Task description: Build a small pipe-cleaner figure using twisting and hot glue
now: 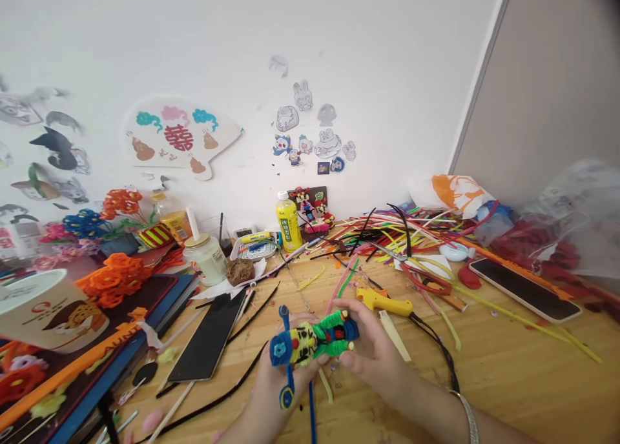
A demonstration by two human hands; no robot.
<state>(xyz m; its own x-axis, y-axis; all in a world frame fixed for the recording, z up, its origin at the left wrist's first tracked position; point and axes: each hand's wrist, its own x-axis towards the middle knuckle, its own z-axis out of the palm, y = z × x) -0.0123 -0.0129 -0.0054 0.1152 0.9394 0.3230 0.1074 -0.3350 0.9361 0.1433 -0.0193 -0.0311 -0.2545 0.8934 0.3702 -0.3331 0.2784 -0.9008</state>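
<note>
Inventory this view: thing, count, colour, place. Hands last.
Table: one, tan, below
Fuzzy figure: one, blue-yellow-green, foreground
Glue gun: one, yellow, right of figure
Tool: one, red-handled, beyond glue gun
Craft stems: many, mixed, heaped near wall
Flat devices: two, black-screened, left and right
Drink bottle: one, yellow, by wall
Jar: one, pale, left of bottle
Lump: one, brown, beside jar
Tub: one, cream, far left
Craft flowers: several, orange, blue, pink, left
Poster: one, white, wall left
Cutouts: many, grey and coloured, wall
Plastic: uncounted, translucent, far right
Scraps: many, mixed, across table
Bracelet: one, silver, lower right
Left hand: one, bare, on figure
Right hand: one, bare, on figure
</note>
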